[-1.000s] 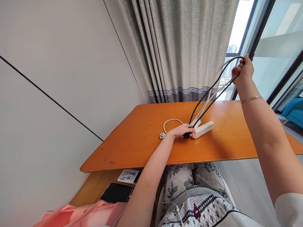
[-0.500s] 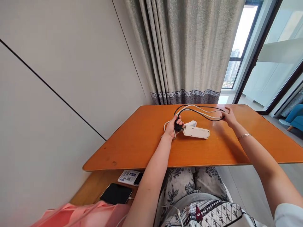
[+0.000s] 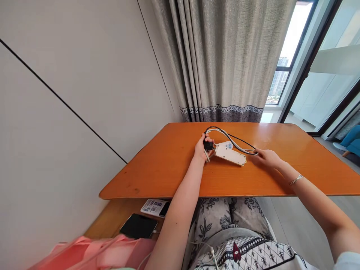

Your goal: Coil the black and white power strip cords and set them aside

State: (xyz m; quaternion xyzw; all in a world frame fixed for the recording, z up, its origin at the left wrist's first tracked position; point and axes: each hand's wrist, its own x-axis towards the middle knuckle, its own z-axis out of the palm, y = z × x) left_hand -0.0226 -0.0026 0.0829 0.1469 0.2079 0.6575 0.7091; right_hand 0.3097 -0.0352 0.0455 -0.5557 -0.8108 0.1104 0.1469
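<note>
My left hand (image 3: 201,148) is closed around a black power adapter (image 3: 208,145) and the cable ends beside it. Black and white cables (image 3: 229,137) arch from there to the right in one long loop. My right hand (image 3: 266,157) pinches the far end of that loop between thumb and fingers. Below the loop, a white power strip (image 3: 230,155) lies slanted, its near end close to my left hand. Behind the strip is a white piece with a blue-and-white face (image 3: 227,144); its kind I cannot make out.
All this is over an orange-brown wooden table (image 3: 160,168). On a lower surface to the left are a black tablet-like device (image 3: 138,225), a phone (image 3: 164,209) on a printed white card (image 3: 152,207), and a pink bag (image 3: 92,252). A grey curtain (image 3: 233,60) hangs behind.
My right hand has come down and slightly left with the cable loop, which now hangs narrower and more slanted. The power strip has tilted, its right end lower. My left hand keeps its grip.
</note>
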